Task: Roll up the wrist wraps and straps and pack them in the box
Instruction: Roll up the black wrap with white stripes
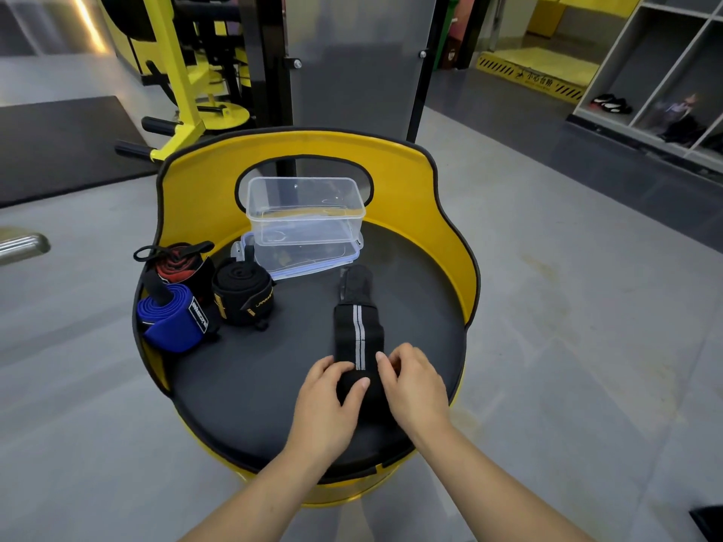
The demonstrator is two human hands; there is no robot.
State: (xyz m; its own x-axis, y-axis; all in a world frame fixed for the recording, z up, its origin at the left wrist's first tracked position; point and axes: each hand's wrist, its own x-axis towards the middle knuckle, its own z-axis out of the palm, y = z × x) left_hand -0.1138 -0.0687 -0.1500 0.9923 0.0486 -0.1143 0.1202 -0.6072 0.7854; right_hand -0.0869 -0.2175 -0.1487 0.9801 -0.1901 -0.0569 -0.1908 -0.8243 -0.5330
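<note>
Both hands on the near, rolled end of a black wrist wrap with grey stripe [359,338], lying on the black seat pad [410,291]. Left hand [326,404]: fingers curled round the roll, thumb on top. Right hand [416,389]: fingertips pinch the roll's other side. Unrolled length runs away from the fingertips toward the clear plastic box [305,207], which sits on its lid [313,256]. Left of the fingers, well apart: blue roll [172,318], red-and-black roll [180,264], black roll [240,291].

Bare forearms, no sleeves, left hand [326,400], right hand [416,389]
</note>
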